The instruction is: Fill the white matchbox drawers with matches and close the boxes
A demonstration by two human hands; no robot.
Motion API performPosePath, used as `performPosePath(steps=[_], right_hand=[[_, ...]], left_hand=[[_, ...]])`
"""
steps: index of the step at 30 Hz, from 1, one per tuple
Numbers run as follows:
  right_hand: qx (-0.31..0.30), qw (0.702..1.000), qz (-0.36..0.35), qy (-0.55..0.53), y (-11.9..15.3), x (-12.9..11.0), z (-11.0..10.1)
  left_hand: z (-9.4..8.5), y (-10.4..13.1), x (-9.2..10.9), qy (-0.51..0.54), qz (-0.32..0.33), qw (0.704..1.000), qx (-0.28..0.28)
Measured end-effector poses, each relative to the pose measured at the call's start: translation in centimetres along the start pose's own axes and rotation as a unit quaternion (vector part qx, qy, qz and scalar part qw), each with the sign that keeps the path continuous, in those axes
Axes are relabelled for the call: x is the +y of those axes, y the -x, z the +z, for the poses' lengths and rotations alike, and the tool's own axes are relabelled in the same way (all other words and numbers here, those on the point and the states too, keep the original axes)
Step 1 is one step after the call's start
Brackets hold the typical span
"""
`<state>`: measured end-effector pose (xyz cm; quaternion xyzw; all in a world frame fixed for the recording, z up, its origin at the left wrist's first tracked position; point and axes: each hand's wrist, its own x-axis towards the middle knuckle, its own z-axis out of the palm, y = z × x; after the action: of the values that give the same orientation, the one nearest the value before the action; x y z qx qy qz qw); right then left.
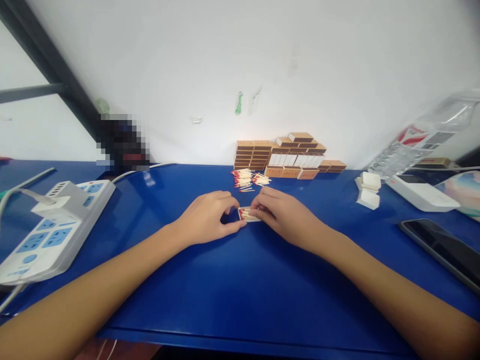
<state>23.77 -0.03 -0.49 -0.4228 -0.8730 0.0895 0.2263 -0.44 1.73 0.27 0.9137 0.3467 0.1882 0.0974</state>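
A small white matchbox tray (pixel 258 219) with red-tipped matches (pixel 246 215) in it lies on the blue table between my hands. My left hand (pixel 212 215) grips the tray's left end between thumb and fingers. At the right end, my right hand (pixel 275 210) is closed in a pinch on matches inside the tray; its fingertips cover part of them. Just beyond the tray lies a loose pile of matches (pixel 243 179), heads mostly to the left. Behind that pile, closed matchboxes (pixel 253 154) are stacked against the wall, some showing white sides.
On the left is a white power strip (pixel 75 220) with a plugged-in charger (pixel 58 200). To the right are small white blocks (pixel 368 190), a white device (pixel 422 192), a black phone (pixel 442 247) and a tilted clear bottle (pixel 420 137). The table's front edge (pixel 240 342) runs below.
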Motion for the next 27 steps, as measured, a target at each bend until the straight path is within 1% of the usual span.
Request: performPosePath(steps=[5,13,16,21,27], right_hand=[[0.003,0.999,0.015,0.033,0.2,-0.3,0.2],[-0.031,0.998,0.016,0.044,0.4,0.0,-1.4],[-0.039,0.998,0.014,0.047,0.4,0.1,-1.7],[-0.037,0.998,-0.003,0.048,0.4,-0.1,-1.4],[-0.019,0.998,0.001,0.067,0.4,-0.2,-0.9]], left_hand=[[0.1,-0.1,0.2,-0.006,-0.001,1.0,-0.004],[-0.1,0.0,0.2,-0.002,-0.004,1.0,-0.007],[0.0,0.0,0.3,-0.002,0.0,1.0,-0.008],[0.1,0.0,0.5,-0.001,0.006,1.0,-0.006],[-0.1,0.1,0.5,-0.002,0.005,1.0,-0.005]])
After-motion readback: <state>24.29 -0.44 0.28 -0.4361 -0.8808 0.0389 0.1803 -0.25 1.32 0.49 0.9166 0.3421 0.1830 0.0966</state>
